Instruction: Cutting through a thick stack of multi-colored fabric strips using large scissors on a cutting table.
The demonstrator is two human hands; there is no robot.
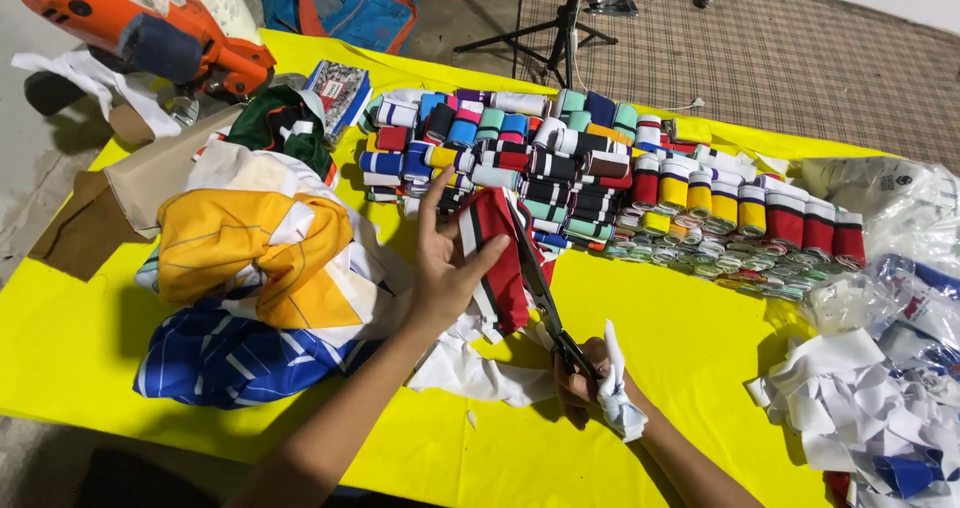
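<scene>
Red striped fabric piece (pixel 497 258) pinched in left hand (pixel 445 268), fingers (pixel 428 203) clamped on its edge above the yellow worktop (pixel 680 338). Scissors (pixel 545 293) gripped by right hand (pixel 590 383), fingers closed round handles and a white scrap (pixel 618 393), blades against the fabric. Beyond the fingers, rolled striped bands (pixel 600 178).

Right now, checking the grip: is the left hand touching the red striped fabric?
Touching. The head view shows the left hand gripping the red striped fabric, thumb pressed across it.
</scene>
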